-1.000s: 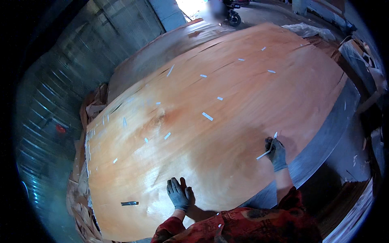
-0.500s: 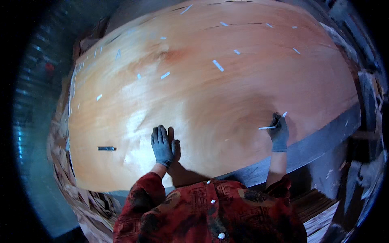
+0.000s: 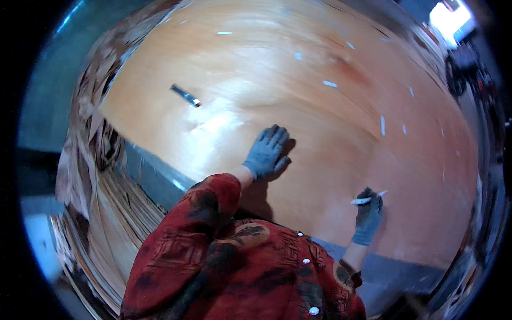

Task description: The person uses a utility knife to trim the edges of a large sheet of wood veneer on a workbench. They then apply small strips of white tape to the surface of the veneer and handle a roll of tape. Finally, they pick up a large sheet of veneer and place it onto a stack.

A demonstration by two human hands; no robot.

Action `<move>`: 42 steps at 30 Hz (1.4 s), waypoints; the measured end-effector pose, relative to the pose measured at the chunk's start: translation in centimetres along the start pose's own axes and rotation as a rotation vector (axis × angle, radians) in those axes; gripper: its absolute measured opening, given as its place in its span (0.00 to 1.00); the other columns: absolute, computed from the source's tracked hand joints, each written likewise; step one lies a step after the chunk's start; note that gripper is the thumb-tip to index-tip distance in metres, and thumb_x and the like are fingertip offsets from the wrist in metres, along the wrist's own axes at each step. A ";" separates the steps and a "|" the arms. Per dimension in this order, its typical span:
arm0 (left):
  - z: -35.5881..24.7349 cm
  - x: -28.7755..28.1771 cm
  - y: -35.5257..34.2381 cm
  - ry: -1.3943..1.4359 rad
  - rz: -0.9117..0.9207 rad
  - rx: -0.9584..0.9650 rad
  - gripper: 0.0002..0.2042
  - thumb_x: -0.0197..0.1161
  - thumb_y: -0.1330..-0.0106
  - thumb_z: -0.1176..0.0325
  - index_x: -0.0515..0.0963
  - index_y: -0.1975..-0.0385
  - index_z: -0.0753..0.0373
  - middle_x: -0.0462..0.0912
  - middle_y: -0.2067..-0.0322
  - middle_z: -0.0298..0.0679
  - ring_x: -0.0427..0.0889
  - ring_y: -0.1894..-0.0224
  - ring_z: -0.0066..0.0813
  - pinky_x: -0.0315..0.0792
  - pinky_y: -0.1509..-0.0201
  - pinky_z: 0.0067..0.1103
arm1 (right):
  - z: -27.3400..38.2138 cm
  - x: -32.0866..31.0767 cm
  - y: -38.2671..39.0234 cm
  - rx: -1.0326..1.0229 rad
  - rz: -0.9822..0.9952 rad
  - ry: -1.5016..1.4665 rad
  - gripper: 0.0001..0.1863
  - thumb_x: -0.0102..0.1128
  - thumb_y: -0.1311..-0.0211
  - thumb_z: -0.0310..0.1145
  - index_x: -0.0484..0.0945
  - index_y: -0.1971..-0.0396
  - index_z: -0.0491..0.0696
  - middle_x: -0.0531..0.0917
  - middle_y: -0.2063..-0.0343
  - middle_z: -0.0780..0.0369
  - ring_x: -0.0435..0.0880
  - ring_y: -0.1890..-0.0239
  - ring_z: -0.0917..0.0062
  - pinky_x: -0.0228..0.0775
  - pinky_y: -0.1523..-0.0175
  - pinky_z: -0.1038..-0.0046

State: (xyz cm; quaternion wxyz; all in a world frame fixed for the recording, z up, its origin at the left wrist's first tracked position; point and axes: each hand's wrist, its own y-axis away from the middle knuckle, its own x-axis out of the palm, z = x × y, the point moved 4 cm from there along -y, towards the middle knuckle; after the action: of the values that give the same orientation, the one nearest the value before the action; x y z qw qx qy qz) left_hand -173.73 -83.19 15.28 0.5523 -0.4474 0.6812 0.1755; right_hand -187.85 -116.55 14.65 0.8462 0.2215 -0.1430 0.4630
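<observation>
A wide, thin sheet of orange-brown wood veneer (image 3: 298,160) lies spread out before me. My left hand (image 3: 267,152), in a grey glove with darkened fingertips, rests palm down on it with the fingers stretched out. Farther right, near the sheet's front edge, my gloved right hand (image 3: 368,213) is closed around a thin white strip (image 3: 361,201). The strip's ends stick out on both sides of the fingers; its middle is hidden. Beyond my left hand lies a short dark bar with a shiny end (image 3: 185,95), resembling a utility knife.
Short white strips (image 3: 330,84) are scattered over the veneer's far half. Under its front edge shows a grey surface (image 3: 160,168). Ragged stacked veneer sheets (image 3: 114,213) border the left side. Dark machinery (image 3: 464,66) stands at the far right, beside a bright opening (image 3: 450,21).
My view has turned left, so the sheet and the dark bar appear rotated. My left hand now appears farther right and higher. The white strip stays in my right hand, now lower in view.
</observation>
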 end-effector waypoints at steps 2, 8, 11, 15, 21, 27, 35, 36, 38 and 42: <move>0.0 -0.6 0.4 0.035 -0.047 0.002 0.31 0.55 0.44 0.53 0.63 0.45 0.70 0.63 0.43 0.55 0.57 0.39 0.55 0.49 0.34 0.42 | -0.6 1.6 0.3 0.029 0.063 -0.034 0.12 0.51 0.36 0.35 0.76 0.63 0.42 0.81 0.63 0.57 0.79 0.62 0.71 0.72 0.55 0.67; 0.1 0.3 0.6 0.114 -0.038 0.042 0.25 0.56 0.47 0.58 0.69 0.49 0.65 0.65 0.45 0.56 0.59 0.39 0.54 0.49 0.35 0.42 | -1.0 3.6 3.9 0.040 -0.017 0.209 0.08 0.49 0.41 0.27 0.78 0.68 0.43 0.81 0.67 0.58 0.78 0.62 0.72 0.71 0.54 0.70; 0.3 1.2 -0.4 -0.058 0.025 0.028 0.26 0.57 0.48 0.59 0.69 0.48 0.63 0.67 0.47 0.56 0.61 0.41 0.55 0.50 0.35 0.42 | -0.9 5.4 7.0 -0.303 0.144 0.587 0.08 0.48 0.46 0.23 0.78 0.69 0.41 0.81 0.67 0.58 0.79 0.64 0.74 0.70 0.54 0.74; 2.8 0.0 -1.0 -0.221 0.121 0.019 0.34 0.53 0.43 0.56 0.56 0.39 0.68 0.57 0.39 0.54 0.51 0.35 0.53 0.45 0.32 0.41 | -3.2 6.8 11.3 -0.105 -0.065 0.113 0.11 0.51 0.38 0.33 0.77 0.65 0.40 0.81 0.67 0.59 0.79 0.65 0.77 0.71 0.56 0.74; 8.7 -3.5 -1.6 -0.001 -0.099 0.115 0.34 0.53 0.39 0.55 0.53 0.39 0.73 0.57 0.39 0.55 0.53 0.35 0.51 0.46 0.32 0.37 | -6.8 13.6 19.7 -0.024 -0.198 0.201 0.15 0.49 0.34 0.39 0.75 0.61 0.41 0.80 0.64 0.61 0.77 0.61 0.80 0.69 0.52 0.77; 3.8 -4.7 4.5 1.036 0.341 0.045 0.39 0.56 0.39 0.72 0.35 0.35 0.70 0.66 0.43 0.50 0.67 0.42 0.33 0.53 0.35 0.27 | -9.6 16.6 26.2 -0.147 -0.193 0.235 0.12 0.49 0.34 0.35 0.76 0.65 0.42 0.79 0.72 0.68 0.72 0.73 0.86 0.67 0.66 0.82; 3.1 -8.7 10.7 0.215 0.313 0.491 0.42 0.61 0.45 0.59 0.44 0.35 0.68 0.55 0.37 0.51 0.48 0.33 0.52 0.43 0.32 0.37 | -11.1 17.1 25.8 -0.066 -0.231 0.040 0.10 0.50 0.35 0.33 0.76 0.68 0.43 0.79 0.74 0.65 0.75 0.74 0.84 0.69 0.68 0.80; 4.6 -8.4 10.6 0.107 0.355 0.419 0.42 0.61 0.45 0.57 0.46 0.36 0.68 0.55 0.37 0.51 0.45 0.33 0.54 0.42 0.32 0.39 | -11.1 16.8 25.8 -0.050 -0.238 0.049 0.10 0.50 0.36 0.34 0.77 0.68 0.43 0.79 0.74 0.65 0.75 0.74 0.84 0.69 0.68 0.80; 6.8 -7.8 11.2 -0.093 0.383 0.377 0.39 0.58 0.45 0.52 0.52 0.37 0.66 0.56 0.37 0.48 0.44 0.33 0.54 0.41 0.32 0.41 | -11.4 16.3 25.9 -0.011 -0.244 0.040 0.11 0.51 0.36 0.35 0.77 0.68 0.43 0.80 0.74 0.65 0.76 0.73 0.83 0.70 0.67 0.79; 7.2 -7.2 12.0 -0.162 0.212 0.511 0.35 0.54 0.44 0.52 0.56 0.39 0.67 0.56 0.37 0.47 0.48 0.33 0.50 0.41 0.32 0.42 | -12.1 15.3 26.2 0.065 -0.196 0.158 0.12 0.51 0.36 0.35 0.77 0.69 0.42 0.79 0.75 0.66 0.76 0.73 0.83 0.69 0.67 0.80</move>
State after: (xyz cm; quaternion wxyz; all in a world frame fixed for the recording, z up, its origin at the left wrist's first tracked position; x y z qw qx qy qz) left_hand -179.11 -68.47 16.38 0.6781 -0.2045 0.7001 0.0902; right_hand -201.45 -87.01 17.38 0.8884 0.2246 -0.0383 0.3985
